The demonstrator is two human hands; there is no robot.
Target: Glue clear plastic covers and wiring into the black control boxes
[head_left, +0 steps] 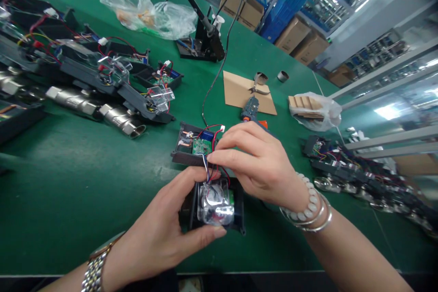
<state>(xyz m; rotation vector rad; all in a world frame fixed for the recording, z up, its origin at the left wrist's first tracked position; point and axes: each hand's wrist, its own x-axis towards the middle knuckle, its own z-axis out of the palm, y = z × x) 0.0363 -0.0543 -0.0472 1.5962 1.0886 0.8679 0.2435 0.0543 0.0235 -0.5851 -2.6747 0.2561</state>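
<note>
My left hand (164, 219) is closed around a dark plastic housing (240, 214), thumb on the near side and fingers on the far side. Inside the housing sits a clear plastic cover (215, 203), with shiny parts beneath it. Just beyond lies a second dark housing half (185, 159), which bears a green circuit board (201, 146) and a blue component (207, 135). Thin wires (206, 166) run between the two halves. My right hand (253, 159) pinches these wires beside the board's near edge; its thumb is mostly hidden. A white connector (222, 128) stands up near its knuckles.
Dark housings with metal valve bodies (75, 100) line the left; similar assemblies (345, 173) lie right. Ahead are a glue gun (250, 108), cardboard (236, 89), cutters (258, 90), a tape roll (283, 76), a black stand (208, 45) and plastic bags (174, 20). A cable (219, 66) crosses the green table.
</note>
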